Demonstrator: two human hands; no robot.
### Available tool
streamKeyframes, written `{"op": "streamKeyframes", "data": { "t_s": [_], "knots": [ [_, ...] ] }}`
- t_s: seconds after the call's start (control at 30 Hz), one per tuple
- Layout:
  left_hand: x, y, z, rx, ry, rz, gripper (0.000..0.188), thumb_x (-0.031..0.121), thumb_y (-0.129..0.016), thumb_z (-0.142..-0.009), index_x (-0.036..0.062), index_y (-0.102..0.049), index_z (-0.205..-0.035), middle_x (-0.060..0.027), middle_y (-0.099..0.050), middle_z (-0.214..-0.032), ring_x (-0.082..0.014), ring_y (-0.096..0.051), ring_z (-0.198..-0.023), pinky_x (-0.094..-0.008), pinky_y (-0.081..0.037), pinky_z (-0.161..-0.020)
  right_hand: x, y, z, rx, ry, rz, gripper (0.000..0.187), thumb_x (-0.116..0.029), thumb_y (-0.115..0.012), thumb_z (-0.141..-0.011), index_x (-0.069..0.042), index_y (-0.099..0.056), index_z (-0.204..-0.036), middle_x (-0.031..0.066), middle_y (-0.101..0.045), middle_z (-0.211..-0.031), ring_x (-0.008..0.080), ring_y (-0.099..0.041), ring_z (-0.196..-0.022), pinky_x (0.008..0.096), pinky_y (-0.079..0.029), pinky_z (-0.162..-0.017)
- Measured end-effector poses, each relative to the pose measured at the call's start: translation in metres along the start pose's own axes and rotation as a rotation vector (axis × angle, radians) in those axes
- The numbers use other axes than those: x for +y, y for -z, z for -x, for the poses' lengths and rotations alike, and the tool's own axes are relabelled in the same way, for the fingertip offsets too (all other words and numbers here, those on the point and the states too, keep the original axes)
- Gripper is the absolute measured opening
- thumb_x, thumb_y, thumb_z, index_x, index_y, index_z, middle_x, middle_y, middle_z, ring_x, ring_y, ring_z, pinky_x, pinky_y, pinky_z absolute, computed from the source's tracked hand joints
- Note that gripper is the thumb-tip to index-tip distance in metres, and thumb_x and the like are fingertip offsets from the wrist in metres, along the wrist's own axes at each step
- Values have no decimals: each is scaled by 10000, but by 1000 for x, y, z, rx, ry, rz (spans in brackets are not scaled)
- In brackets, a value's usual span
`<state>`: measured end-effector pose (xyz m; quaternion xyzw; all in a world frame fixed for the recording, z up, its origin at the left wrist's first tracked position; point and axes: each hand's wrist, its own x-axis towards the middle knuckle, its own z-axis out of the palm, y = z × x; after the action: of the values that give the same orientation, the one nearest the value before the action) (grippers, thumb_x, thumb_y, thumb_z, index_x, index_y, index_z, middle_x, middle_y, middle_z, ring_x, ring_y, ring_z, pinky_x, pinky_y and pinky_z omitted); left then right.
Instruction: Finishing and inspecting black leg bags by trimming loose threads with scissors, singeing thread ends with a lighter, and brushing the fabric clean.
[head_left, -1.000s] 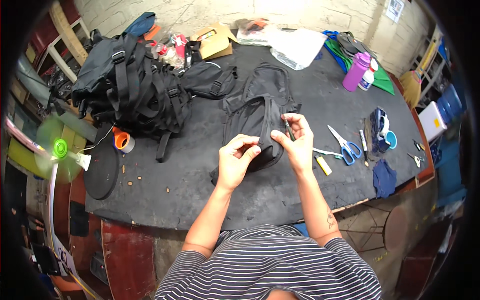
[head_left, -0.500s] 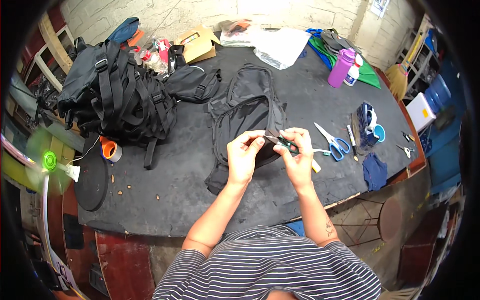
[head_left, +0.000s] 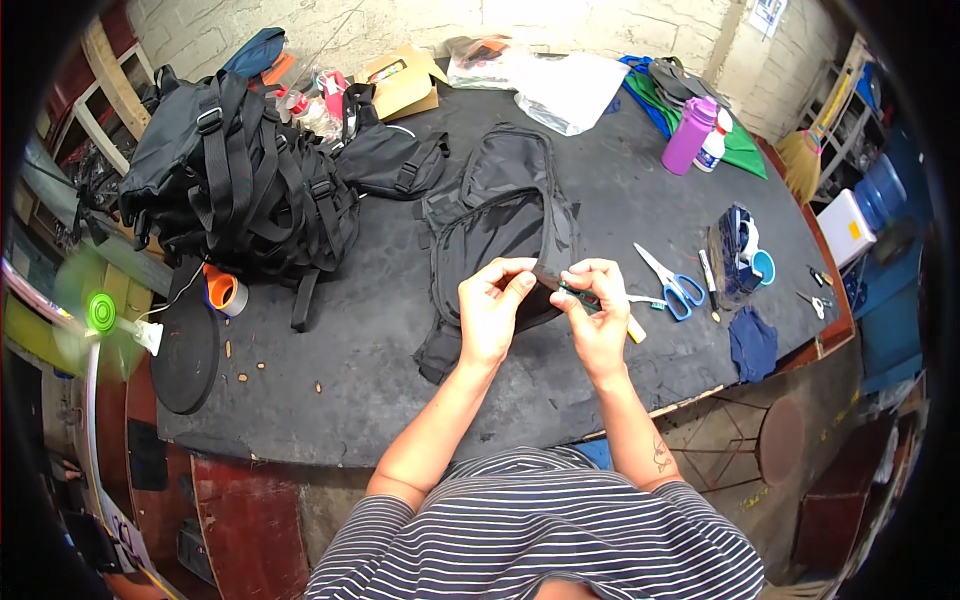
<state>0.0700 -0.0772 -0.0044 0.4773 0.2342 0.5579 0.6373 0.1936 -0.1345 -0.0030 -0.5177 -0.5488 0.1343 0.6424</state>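
A black backpack point(head_left: 490, 235) lies flat on the dark table, its zipped opening facing up. Above its lower right part, my left hand point(head_left: 492, 305) is closed in a pinch on the end of a narrow black strip point(head_left: 546, 277). The strip spans the short gap between my two hands. My right hand point(head_left: 597, 325) is closed around small dark-green-handled snips point(head_left: 580, 295), mostly covered by the fingers. Their tip meets the strip, and I cannot make out whether the blades are closed. Just right of this hand lie blue-handled scissors point(head_left: 681, 296) and a yellow piece point(head_left: 636, 329).
Black bags with straps point(head_left: 240, 180) are heaped at the left, beside an orange tape roll point(head_left: 226, 292) and a spinning fan point(head_left: 101, 312). Rightward are a marker point(head_left: 707, 277), a pouch point(head_left: 735, 255) and dark blue cloth point(head_left: 752, 345). A purple bottle point(head_left: 688, 140) stands behind.
Both hands keep nearly the same pose over the backpack. The snips have turned slightly in my right hand, and more of the black strip shows between the fingers. The whole view has shifted a little.
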Motion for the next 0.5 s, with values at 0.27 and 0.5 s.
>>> {"op": "streamKeyframes", "data": {
  "t_s": [0.27, 0.5],
  "knots": [
    [-42, -11, 23, -195, -164, -650, 179, 5, -675, -746, 3, -650, -924, -55, -581, -806, -125, -570, -750, -254, -471, -627, 48, 39, 24, -57, -637, -663, 155, -134, -619, -846, -58, -550, -962, -19, -564, -800, 14, -486, -648, 146, -359, -547],
    [-97, 4, 51, -230, -351, -948, 214, -11, -698, -695, 6, -581, -873, -148, -408, -1078, -217, -549, -760, -336, -471, -684, 67, 46, 43, -122, -738, -74, 205, -145, -711, -764, -28, -543, -781, 32, -599, -718, 90, -554, -666, 210, -447, -593]
  ]
}}
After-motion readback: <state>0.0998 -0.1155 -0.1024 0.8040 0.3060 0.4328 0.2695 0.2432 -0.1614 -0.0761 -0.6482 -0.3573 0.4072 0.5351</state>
